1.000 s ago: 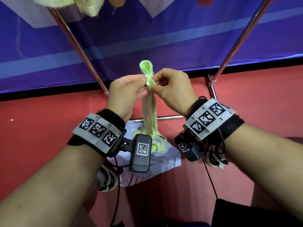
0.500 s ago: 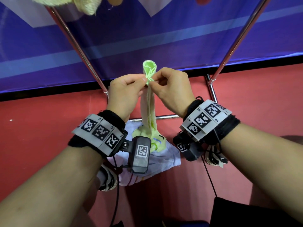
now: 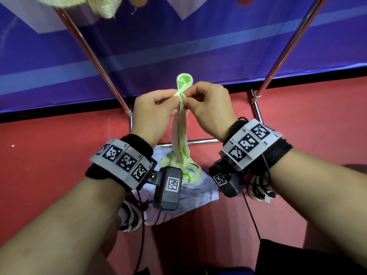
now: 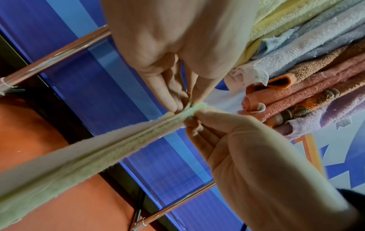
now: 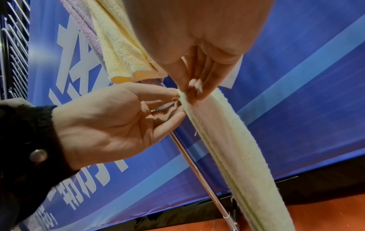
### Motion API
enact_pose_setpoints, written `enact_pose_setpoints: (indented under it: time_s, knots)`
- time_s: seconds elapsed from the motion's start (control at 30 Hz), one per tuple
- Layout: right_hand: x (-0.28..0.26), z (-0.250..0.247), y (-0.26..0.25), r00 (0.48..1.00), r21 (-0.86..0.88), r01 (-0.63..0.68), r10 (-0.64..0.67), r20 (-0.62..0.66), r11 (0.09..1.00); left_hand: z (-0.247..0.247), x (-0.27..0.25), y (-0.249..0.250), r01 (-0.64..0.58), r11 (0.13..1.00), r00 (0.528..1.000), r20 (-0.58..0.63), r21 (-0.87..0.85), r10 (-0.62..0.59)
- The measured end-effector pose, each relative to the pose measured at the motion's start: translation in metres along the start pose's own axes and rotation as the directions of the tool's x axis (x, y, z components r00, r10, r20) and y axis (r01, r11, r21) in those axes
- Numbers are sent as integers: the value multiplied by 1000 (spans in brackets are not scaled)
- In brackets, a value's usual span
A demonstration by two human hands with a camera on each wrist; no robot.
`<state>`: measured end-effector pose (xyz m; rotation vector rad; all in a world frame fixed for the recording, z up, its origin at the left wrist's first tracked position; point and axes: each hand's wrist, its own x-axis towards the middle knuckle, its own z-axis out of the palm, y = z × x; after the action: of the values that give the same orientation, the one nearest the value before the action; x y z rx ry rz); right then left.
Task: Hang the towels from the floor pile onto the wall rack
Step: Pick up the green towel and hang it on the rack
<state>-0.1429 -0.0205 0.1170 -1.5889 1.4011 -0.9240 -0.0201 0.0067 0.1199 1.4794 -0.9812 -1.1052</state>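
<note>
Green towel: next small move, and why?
Probably draw the two hands apart along the top edge. The left hand and right hand pinch the green towel at nearly one spot, so it hangs bunched, too narrow to drape over the rack.

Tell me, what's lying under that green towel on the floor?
The green towel hangs onto a pale towel on the red floor. Wrist cameras and forearms cover part of the pile, so anything more is hidden.
</note>
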Motion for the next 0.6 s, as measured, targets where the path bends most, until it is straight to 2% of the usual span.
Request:
enact_pose_setpoints:
  time_s: [0.17, 0.6]
  knots:
    - [0, -1, -1, 1000, 40, -19, 19, 19, 999, 1, 1, -2, -17, 1000, 999, -26, 15, 18]
    - [1, -2, 8, 985, 112, -40, 21, 171, 993, 3, 0, -3, -50, 998, 998, 34, 27, 50]
